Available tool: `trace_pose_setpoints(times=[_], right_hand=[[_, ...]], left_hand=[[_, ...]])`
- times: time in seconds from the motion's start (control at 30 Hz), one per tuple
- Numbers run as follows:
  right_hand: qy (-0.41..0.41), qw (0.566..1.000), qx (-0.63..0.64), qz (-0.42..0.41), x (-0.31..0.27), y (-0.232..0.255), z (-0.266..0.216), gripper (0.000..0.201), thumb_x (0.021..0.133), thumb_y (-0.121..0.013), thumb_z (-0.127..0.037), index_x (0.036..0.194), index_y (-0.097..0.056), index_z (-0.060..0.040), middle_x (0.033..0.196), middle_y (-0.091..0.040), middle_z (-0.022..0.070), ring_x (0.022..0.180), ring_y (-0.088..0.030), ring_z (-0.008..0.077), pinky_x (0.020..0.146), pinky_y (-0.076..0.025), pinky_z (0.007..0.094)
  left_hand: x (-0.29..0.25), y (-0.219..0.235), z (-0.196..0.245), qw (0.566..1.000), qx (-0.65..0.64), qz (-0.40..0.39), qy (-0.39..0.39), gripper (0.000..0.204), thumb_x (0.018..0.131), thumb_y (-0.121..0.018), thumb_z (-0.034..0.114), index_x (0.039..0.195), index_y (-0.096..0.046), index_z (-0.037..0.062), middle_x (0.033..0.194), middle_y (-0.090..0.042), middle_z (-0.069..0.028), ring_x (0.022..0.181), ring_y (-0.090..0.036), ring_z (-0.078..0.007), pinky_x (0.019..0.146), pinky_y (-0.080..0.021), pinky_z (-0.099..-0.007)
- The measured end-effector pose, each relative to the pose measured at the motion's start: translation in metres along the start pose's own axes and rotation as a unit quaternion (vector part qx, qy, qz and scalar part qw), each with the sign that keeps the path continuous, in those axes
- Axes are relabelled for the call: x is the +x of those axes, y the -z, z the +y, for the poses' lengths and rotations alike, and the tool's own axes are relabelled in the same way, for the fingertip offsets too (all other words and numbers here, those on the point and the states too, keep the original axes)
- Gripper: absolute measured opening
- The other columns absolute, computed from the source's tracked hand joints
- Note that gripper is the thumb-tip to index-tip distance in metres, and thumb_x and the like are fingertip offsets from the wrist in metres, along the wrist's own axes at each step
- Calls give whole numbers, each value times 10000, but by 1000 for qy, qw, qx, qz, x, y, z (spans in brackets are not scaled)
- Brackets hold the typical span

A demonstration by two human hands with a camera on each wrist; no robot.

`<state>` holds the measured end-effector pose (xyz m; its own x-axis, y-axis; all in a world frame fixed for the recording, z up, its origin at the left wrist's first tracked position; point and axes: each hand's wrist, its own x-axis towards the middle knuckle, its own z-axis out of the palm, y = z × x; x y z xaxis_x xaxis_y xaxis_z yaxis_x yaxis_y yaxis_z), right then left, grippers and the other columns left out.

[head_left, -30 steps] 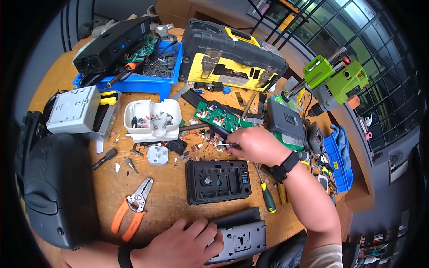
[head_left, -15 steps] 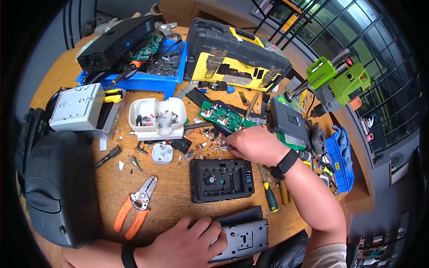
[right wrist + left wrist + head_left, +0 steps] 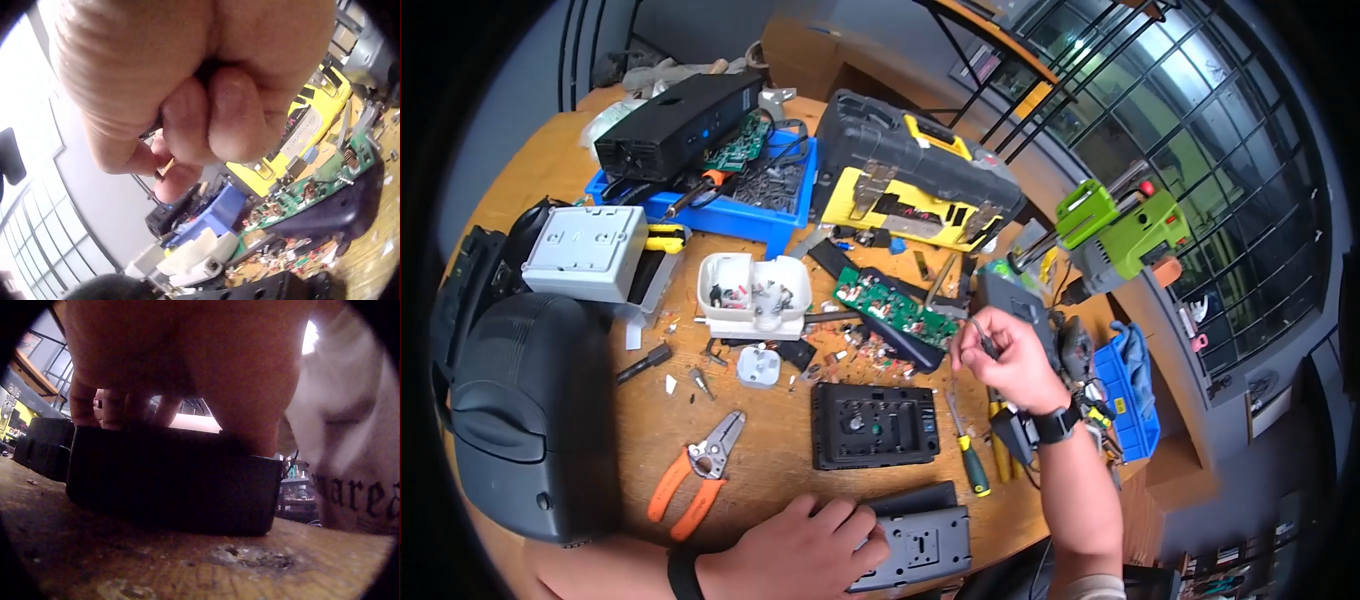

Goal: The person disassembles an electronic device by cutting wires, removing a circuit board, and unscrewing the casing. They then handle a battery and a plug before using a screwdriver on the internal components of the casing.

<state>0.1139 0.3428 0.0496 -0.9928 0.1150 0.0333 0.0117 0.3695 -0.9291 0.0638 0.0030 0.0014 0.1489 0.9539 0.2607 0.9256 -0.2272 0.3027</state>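
Near the front edge my left hand (image 3: 795,550) rests on the left end of a grey device (image 3: 920,545), fingers bent over it. The left wrist view has the hand (image 3: 187,369) above a dark casing (image 3: 175,481) on the table. My right hand (image 3: 1015,360) is raised beside the green circuit board (image 3: 890,305), pinching a small, thin, dark tool (image 3: 988,345). In the right wrist view, the pinched end at the fingertips of the right hand (image 3: 194,94) is mostly hidden. A black open housing (image 3: 875,425) lies between the hands.
Orange-handled pliers (image 3: 700,475) lie left, beside a large black case (image 3: 535,420). Behind are a white tray (image 3: 755,320), a blue bin (image 3: 740,220) and a yellow-black toolbox (image 3: 920,170). Small scraps litter the middle; a green screwdriver (image 3: 973,465) lies right.
My right hand has lifted from the scraps and moved right, turning so its fingers point up and left. My left hand stays on the grey device. The head view has shifted.
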Motion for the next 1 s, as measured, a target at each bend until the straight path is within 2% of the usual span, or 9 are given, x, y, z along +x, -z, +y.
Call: trace_pose_setpoints(times=[0.1, 0.2, 0.27, 0.33, 0.37, 0.5, 0.63, 0.83, 1.0], right_hand=[[-7, 998, 48, 44, -33, -4, -13, 160, 940, -710, 19, 1057, -612, -29, 1004, -703, 40, 911, -689, 105, 809, -540, 262], [14, 998, 35, 49, -60, -8, -20, 312, 917, -772, 4, 1207, -658, -8, 1029, -701, 19, 846, -625, 71, 775, -504, 227], [4, 997, 41, 68, -76, -15, -32, 282, 901, -778, 24, 1172, -703, 1, 1020, -708, 25, 821, -592, 63, 762, -490, 223], [48, 996, -53, 59, -96, -16, -36, 171, 894, -777, 37, 1058, -740, 4, 1018, -718, 49, 840, -619, 83, 762, -500, 241], [54, 995, -35, 76, -105, -22, -39, 81, 893, -773, 42, 965, -749, 13, 1030, -725, 79, 859, -644, 107, 765, -504, 249], [103, 986, -92, 95, -149, -40, -40, 96, 854, -819, -49, 890, -736, -18, 988, -692, 115, 908, -657, 206, 803, -517, 339], [91, 987, -24, 129, -192, -69, -29, 145, 866, -811, -5, 961, -701, -11, 920, -698, 100, 831, -664, 200, 753, -518, 315], [38, 982, -154, 105, -207, -92, -44, 151, 851, -789, -1, 980, -710, -8, 963, -750, 110, 864, -742, 215, 756, -585, 316], [48, 984, -161, 57, -202, -109, -50, 154, 851, -784, -20, 996, -737, -37, 971, -743, 100, 866, -749, 247, 747, -598, 330]], left_hand=[[0, 0, 2, 1000, -15, -6, 17, 601, 845, -734, 549, 1176, -619, 61, 1099, -584, -70, 1034, -569, -236, 825, -464, -359], [0, 0, 3, 1000, -16, 3, 16, 618, 822, -743, 558, 1164, -627, 56, 1096, -588, -75, 1038, -573, -246, 835, -469, -367], [-1, -3, 4, 1000, -2, 1, 14, 622, 812, -750, 554, 1162, -629, 54, 1103, -591, -79, 1045, -573, -252, 841, -471, -371], [0, -2, 6, 1000, 7, -11, 14, 626, 802, -757, 550, 1160, -631, 52, 1110, -595, -83, 1053, -574, -258, 847, -473, -376], [-1, -2, 5, 1000, 10, -10, 20, 634, 797, -761, 549, 1168, -630, 51, 1122, -597, -88, 1062, -573, -262, 852, -472, -378], [-4, -9, 5, 999, 13, -34, 31, 715, 721, -822, 548, 1193, -624, 48, 1151, -602, -98, 1086, -569, -273, 872, -467, -384], [-3, -11, 4, 999, 7, -18, 27, 761, 670, -867, 525, 1198, -622, 35, 1155, -600, -107, 1088, -568, -287, 885, -476, -396], [-3, -13, 5, 999, -2, -9, 38, 775, 669, -879, 493, 1225, -623, 18, 1163, -593, -119, 1097, -568, -303, 913, -488, -407], [-4, -12, 4, 1000, -3, -10, 29, 802, 635, -904, 477, 1225, -621, 14, 1184, -592, -122, 1111, -566, -309, 947, -486, -412]])
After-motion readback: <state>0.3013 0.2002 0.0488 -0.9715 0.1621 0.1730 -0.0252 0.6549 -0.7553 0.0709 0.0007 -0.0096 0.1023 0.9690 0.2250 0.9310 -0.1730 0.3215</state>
